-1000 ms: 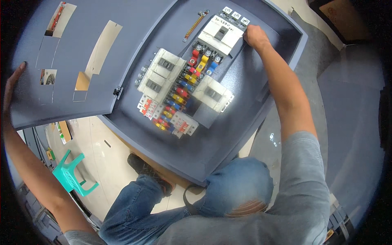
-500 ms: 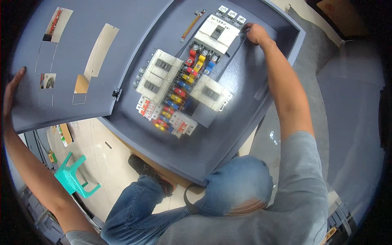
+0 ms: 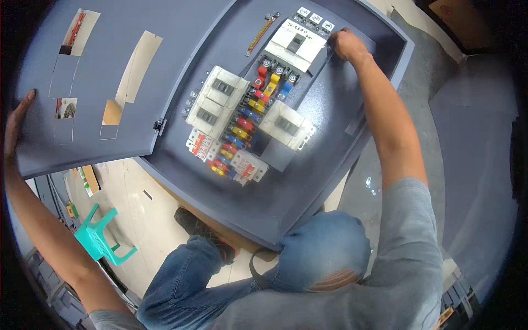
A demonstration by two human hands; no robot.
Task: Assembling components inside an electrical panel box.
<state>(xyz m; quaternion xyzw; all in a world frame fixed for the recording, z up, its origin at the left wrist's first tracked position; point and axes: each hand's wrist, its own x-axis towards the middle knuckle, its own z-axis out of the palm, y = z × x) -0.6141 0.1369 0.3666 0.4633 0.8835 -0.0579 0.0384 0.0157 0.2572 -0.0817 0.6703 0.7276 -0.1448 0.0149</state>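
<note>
My left hand point(image 3: 17, 121) grips the outer edge of the grey cabinet door point(image 3: 82, 146), which stands swung out to the left. Reaching into the grey metal cabinet point(image 3: 242, 201), my right hand point(image 3: 347, 45) is closed against the right side of the large white circuit breaker point(image 3: 295, 47). Its fingertips are partly hidden, and what they pinch is too dark to make out. Below that breaker runs a column of red, yellow and blue busbar pieces point(image 3: 242, 132). White breakers point(image 3: 217, 102) flank the column on the left, and another breaker point(image 3: 286, 125) sits on the right.
Cutouts point(image 3: 132, 69) pierce the door, and a hinge point(image 3: 159, 126) joins it to the cabinet. A brass terminal strip point(image 3: 262, 36) lies beside the large breaker. On the floor at lower left stands a green plastic stool point(image 3: 98, 236). My knee point(image 3: 324, 250) is close to the cabinet's near corner.
The cabinet and door appear shifted very slightly to the right in view. Both hands keep their places on them.
</note>
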